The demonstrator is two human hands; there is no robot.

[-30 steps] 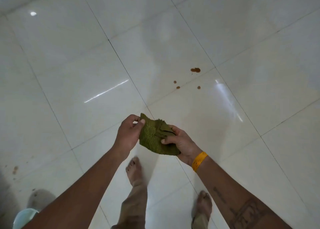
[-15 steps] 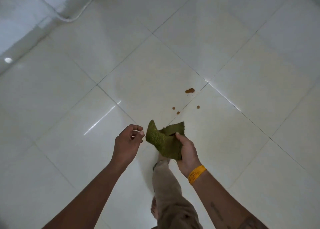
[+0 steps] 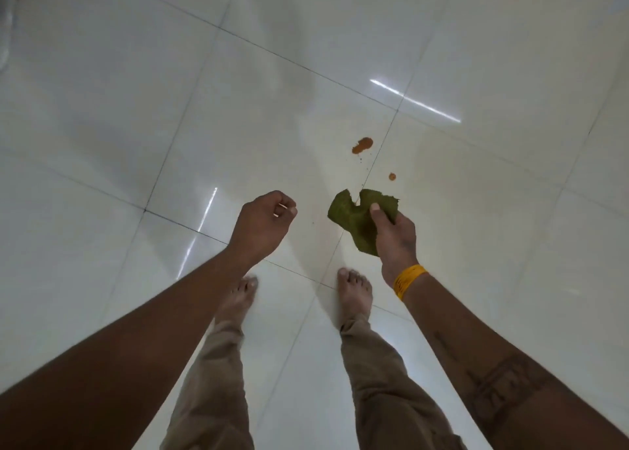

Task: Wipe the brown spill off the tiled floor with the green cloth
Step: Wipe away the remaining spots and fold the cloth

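Note:
My right hand (image 3: 394,235) grips a crumpled green cloth (image 3: 354,218) in the air above the white tiled floor (image 3: 136,109). Just beyond the cloth lies the brown spill (image 3: 362,145): one larger blotch, a smaller round drop (image 3: 392,176) to its right and some tiny specks along a grout line. My left hand (image 3: 263,223) hangs to the left of the cloth, fingers curled in loosely, holding nothing. The cloth hides part of the floor beneath it.
My bare feet (image 3: 354,296) stand on the tiles just short of the spill, legs in tan trousers. A pale curved object (image 3: 5,24) shows at the far left edge. Glossy tiles with light reflections spread in every direction.
My left hand let go of the cloth, which now stays in my right hand alone. I have stepped closer, so the spill lies nearer my feet and hands.

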